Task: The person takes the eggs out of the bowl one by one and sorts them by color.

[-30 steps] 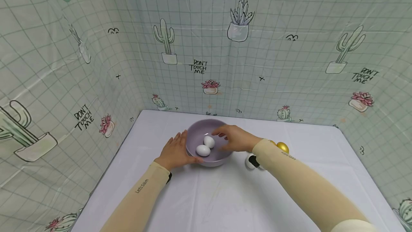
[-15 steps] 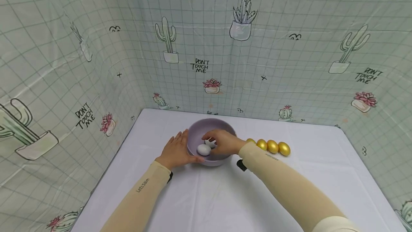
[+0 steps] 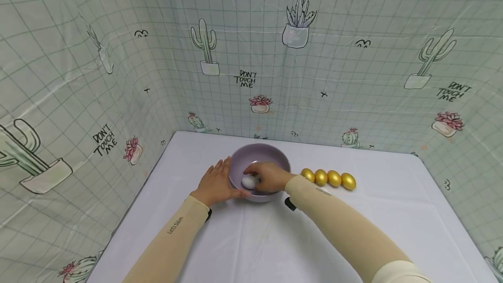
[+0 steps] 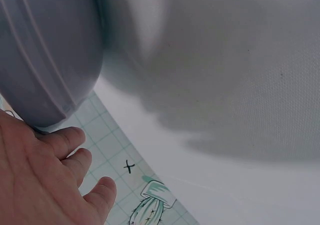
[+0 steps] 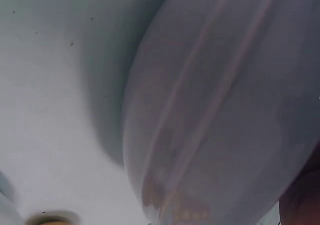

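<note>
A mauve bowl (image 3: 261, 150) stands toward the back of the white table. The left hand (image 3: 215, 185) rests on the bowl's left side, its fingers fairly straight and its thumb along the front rim. In the left wrist view its fingers (image 4: 70, 140) lie close under the bowl wall (image 4: 50, 60). The right hand (image 3: 269, 177) reaches down inside, its fingers curled round a white egg that it mostly hides. Another white egg (image 3: 248, 181) shows just left of these fingers. In the right wrist view the bowl's outer wall (image 5: 215, 95) fills much of the picture.
Several golden eggs (image 3: 334, 178) lie in a row right of the bowl, the leftmost partly behind the right forearm (image 3: 334, 208). A cactus-print grid cloth (image 3: 243, 47) rises behind and beside the white tabletop (image 3: 251, 243).
The right hand has moved left and down into the bowl, its fingers closing over a white egg. White eggs seen beside the bowl are now hidden by the arm. The left hand stays put.
</note>
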Tool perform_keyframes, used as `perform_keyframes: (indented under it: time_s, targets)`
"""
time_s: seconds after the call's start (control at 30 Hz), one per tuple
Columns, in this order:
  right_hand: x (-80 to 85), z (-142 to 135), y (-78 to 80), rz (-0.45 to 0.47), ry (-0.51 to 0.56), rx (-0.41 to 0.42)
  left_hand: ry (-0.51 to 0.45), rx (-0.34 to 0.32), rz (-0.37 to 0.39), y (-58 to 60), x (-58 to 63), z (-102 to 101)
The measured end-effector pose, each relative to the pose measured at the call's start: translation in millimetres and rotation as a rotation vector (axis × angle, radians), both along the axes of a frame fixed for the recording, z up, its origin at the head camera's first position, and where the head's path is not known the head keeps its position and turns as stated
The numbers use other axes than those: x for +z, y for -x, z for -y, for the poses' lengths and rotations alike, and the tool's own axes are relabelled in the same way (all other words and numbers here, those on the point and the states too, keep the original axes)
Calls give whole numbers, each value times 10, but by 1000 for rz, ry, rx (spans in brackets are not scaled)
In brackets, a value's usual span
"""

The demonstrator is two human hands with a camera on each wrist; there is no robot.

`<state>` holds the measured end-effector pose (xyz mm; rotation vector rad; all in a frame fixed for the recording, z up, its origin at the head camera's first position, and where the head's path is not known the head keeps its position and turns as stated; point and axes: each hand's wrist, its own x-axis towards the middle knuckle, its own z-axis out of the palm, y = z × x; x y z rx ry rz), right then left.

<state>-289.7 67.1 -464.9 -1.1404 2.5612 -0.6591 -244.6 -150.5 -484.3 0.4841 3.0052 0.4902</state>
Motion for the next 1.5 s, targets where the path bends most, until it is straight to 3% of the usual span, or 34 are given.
perform_keyframes:
  time_s: [0.33,0.77,1.5]
  targets:
    - [-88,50,28,-84,-62,10,6,3,1,3,-4,-2]
    - [-67,98,-16,-6,-51,18,12,18,5,11,-14,-5]
    - [-155,163,-12,-18,-36,48,20,7,4,15,-15,6]
